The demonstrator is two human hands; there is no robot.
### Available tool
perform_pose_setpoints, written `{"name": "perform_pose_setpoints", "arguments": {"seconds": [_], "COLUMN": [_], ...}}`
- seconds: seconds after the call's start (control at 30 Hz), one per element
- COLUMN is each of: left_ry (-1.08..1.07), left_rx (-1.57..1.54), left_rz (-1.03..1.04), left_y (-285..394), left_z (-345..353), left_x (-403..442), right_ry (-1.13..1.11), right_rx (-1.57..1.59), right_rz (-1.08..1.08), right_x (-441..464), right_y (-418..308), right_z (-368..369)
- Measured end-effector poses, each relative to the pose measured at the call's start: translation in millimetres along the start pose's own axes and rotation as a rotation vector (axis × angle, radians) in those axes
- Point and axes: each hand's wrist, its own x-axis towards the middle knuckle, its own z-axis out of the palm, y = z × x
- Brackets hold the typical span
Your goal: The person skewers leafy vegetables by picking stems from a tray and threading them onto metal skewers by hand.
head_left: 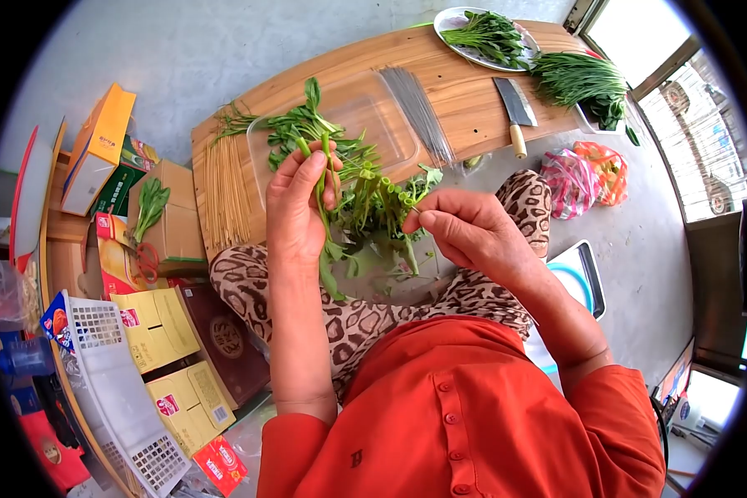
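My left hand (299,203) pinches a leafy green stalk (320,195) upright between thumb and fingers. To its right, my right hand (473,232) is closed on the end of a thin skewer, mostly hidden by a row of cut green stems (386,195) threaded along it. Leaves dangle below the row, over my lap. Beyond both hands lies a clear plastic tray (402,162) with loose leafy greens (295,129) at its left side. Bamboo skewers (227,195) lie left of the tray, and thin metal skewers (419,112) rest at its right edge.
A cleaver (516,104) lies on the wooden table (315,70), its handle over the near edge. Behind it are a plate of greens (490,40) and long chives (581,79). Plastic bags (585,178) sit on the floor. Boxes (162,332) and red scissors (147,261) are at left.
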Motion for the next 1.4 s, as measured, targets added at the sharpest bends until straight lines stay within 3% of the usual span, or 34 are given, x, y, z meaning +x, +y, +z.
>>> {"name": "perform_pose_setpoints", "arguments": {"seconds": [0.6, 1.4], "left_ry": [0.023, -0.177], "left_rx": [-0.011, 0.129], "left_rz": [-0.024, -0.109], "left_y": [-1.0, -1.3], "left_z": [-3.6, -5.2], "left_x": [-0.5, -9.5], "right_ry": [0.004, -0.021], "right_rx": [-0.019, 0.034], "right_rz": [-0.021, 0.029], "right_x": [0.4, -0.6], "right_y": [6.8, 3.8], "right_z": [1.6, 2.0]}}
